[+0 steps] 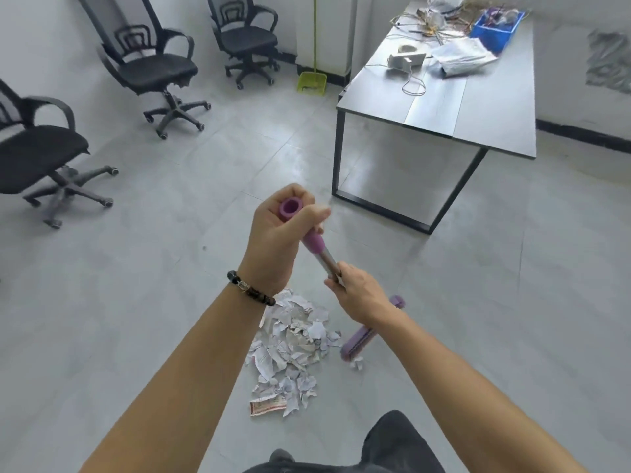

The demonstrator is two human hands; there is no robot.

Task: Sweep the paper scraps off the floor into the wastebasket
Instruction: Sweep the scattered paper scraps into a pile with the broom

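I am standing on a gray floor (153, 274). Three black chairs (160, 68) are sitting on my left and ahead, well apart from me. A gray table (495, 107) is standing ahead on my right. It is holding a blue bin (495, 29), wires, a white box and some papers. A green dustpan (311, 83) is leaning at the far wall, between the chairs and the table.

The scraps (293, 339) are lying in a pile on the floor, right below my hands. One small bit is lying apart, by the near end of the brush (358, 339).

I am holding the broom (316, 244) with both hands. My left hand (273, 240) is curling tight around the purple grip at the top. My right hand (358, 295) is gripping the silver stick lower down. A dark bracelet (251, 288) is sitting on my left wrist.

The broom is leaning. Its open top is pointing up at me, and the stick is running down and to the right. The brush is resting on the floor just to the right of the pile. It is lying on a slant, from near left to far right.
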